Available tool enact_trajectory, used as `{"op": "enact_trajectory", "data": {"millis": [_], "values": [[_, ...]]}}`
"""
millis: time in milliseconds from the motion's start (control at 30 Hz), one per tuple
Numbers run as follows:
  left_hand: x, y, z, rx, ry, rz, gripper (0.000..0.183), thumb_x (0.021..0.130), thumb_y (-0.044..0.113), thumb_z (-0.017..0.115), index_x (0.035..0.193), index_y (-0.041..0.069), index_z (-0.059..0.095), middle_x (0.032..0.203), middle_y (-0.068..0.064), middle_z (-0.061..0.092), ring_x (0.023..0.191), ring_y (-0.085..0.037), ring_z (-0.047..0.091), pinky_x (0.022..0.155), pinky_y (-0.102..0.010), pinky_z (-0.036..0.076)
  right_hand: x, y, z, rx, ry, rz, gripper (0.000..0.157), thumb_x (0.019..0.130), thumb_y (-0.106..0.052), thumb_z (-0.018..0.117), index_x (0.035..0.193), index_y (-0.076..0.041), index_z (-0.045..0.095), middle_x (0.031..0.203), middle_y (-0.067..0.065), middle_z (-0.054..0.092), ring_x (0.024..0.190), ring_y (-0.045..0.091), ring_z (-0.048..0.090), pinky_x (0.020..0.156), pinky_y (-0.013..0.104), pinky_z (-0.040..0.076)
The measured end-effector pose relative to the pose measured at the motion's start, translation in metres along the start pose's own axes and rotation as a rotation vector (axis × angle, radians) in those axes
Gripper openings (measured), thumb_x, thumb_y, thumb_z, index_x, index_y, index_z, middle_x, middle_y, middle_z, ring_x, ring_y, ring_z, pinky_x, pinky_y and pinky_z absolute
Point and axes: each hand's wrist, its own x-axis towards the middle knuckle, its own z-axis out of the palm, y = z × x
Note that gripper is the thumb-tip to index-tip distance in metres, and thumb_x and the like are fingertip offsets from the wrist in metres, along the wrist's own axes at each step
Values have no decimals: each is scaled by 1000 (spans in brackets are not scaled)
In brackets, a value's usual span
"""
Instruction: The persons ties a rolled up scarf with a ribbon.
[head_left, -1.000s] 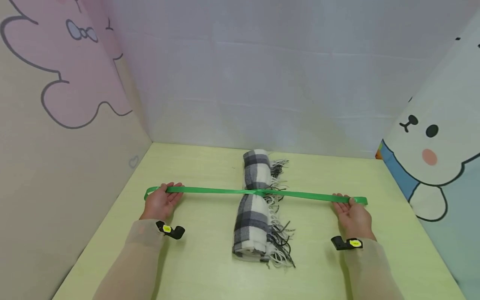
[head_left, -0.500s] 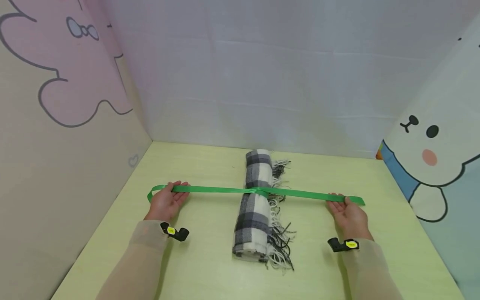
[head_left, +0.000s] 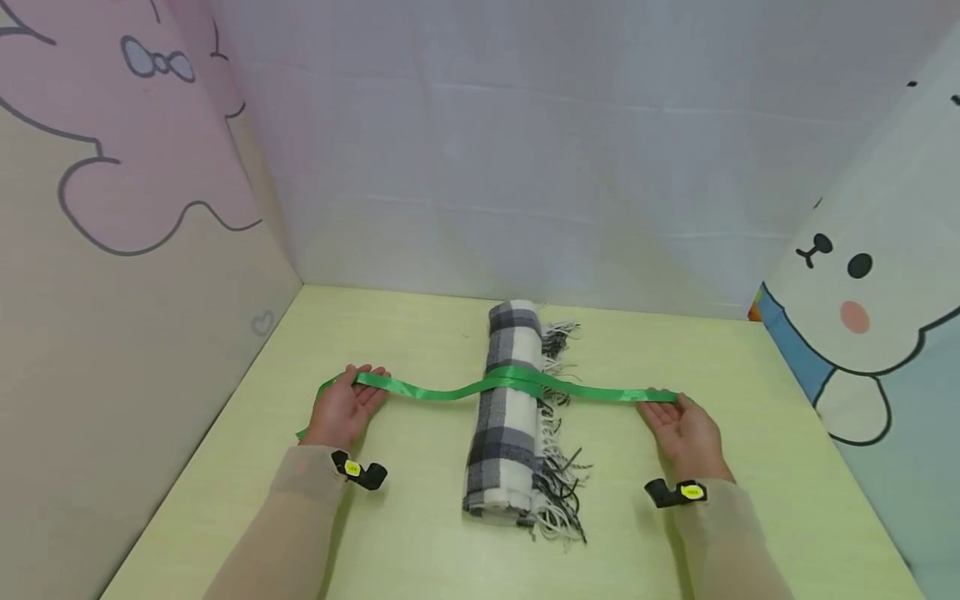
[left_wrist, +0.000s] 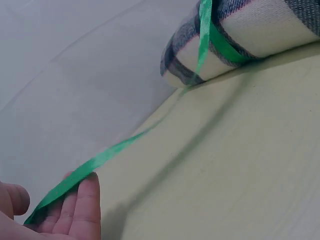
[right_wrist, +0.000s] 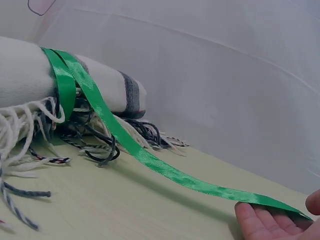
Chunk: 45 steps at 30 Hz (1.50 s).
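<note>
A rolled black, grey and white plaid scarf (head_left: 504, 442) with a fringe along its right side lies lengthwise on the table. A green ribbon (head_left: 427, 393) wraps its middle, and its two ends run out to either side in slack curves. To the left, my left hand (head_left: 343, 410), palm up, holds one end between thumb and fingers; the tail hangs behind that hand. My right hand (head_left: 686, 433) pinches the other end near its tip. The left wrist view shows the ribbon (left_wrist: 107, 154) lying over the fingers. From the right wrist, the ribbon (right_wrist: 150, 159) sags toward the scarf.
The pale yellow table (head_left: 420, 558) meets a white curtain-like backdrop (head_left: 480, 167) at its far edge. Side panels with cartoon figures stand at left and right. Each wrist carries a small black camera (head_left: 360, 472) on a strap.
Both hands have moved inward, toward the scarf. The ribbon was stretched straight and pulled in tightly at the middle; now it hangs in loose curves and its band sits wider on the scarf.
</note>
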Motion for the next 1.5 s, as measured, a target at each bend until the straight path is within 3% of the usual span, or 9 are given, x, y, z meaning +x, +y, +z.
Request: {"op": "enact_trajectory", "data": {"millis": [233, 400, 633, 800, 900, 1033, 1333, 1433, 1500], "values": [[-4, 3, -9, 94, -13, 99, 56, 102, 32, 34, 144, -2, 19, 142, -24, 29, 128, -32, 38, 103, -39, 36, -6, -4, 4, -205, 89, -128, 58, 101, -26, 37, 151, -23, 6, 152, 8, 11, 136, 23, 24, 107, 38, 29], [-16, 19, -16, 129, 0, 136, 66, 101, 36, 37, 149, 2, 7, 148, -23, 21, 133, -30, 31, 105, -36, 33, -16, -16, 5, -202, 141, -217, 60, 100, -25, 43, 150, -24, 11, 152, 5, 15, 135, 20, 28, 107, 34, 29], [-21, 50, -37, 147, 120, 166, 68, 100, 39, 38, 151, 13, 3, 154, -13, 11, 138, -24, 23, 109, -31, 27, -20, -21, 5, -161, 139, -239, 62, 98, -21, 48, 150, -22, 14, 153, 4, 16, 135, 21, 28, 107, 34, 29], [-20, 55, -38, 373, 218, 255, 60, 102, 34, 35, 150, 8, 12, 152, -15, 19, 136, -25, 27, 108, -33, 28, -20, -11, 10, -272, 109, -224, 63, 98, -22, 48, 151, -19, 13, 152, 7, 16, 135, 23, 28, 106, 34, 31], [-20, 42, -27, 516, 209, 254, 57, 102, 33, 36, 147, 1, 20, 145, -19, 30, 131, -27, 36, 105, -34, 34, -21, 4, 15, -379, 51, -171, 60, 101, -23, 43, 151, -15, 12, 152, 11, 14, 136, 25, 27, 106, 35, 32], [-22, 10, -7, 553, 78, 116, 53, 102, 33, 38, 140, -3, 32, 136, -22, 42, 122, -31, 47, 98, -36, 42, -20, 32, 20, -499, -65, -68, 55, 102, -22, 35, 150, -8, 12, 150, 17, 14, 136, 30, 27, 105, 37, 33], [-31, -60, 29, 337, -173, -152, 55, 101, 34, 40, 134, -11, 36, 130, -31, 45, 118, -40, 48, 96, -43, 43, -12, 90, 28, -578, -218, 82, 51, 101, -14, 40, 144, 6, 20, 145, 28, 22, 132, 39, 31, 104, 40, 35], [-29, -72, 37, 307, -199, -164, 52, 101, 28, 42, 133, -12, 35, 129, -33, 43, 118, -42, 48, 96, -44, 43, -12, 102, 34, -758, -210, 15, 47, 101, -15, 42, 140, 8, 30, 141, 28, 32, 125, 36, 41, 99, 37, 41], [-27, -79, 42, 458, -185, -88, 44, 100, 24, 46, 128, -9, 43, 121, -30, 51, 109, -37, 56, 89, -41, 49, -13, 109, 39, -996, -173, -98, 42, 99, -19, 47, 133, 5, 42, 130, 26, 44, 111, 32, 52, 87, 35, 48]]}}
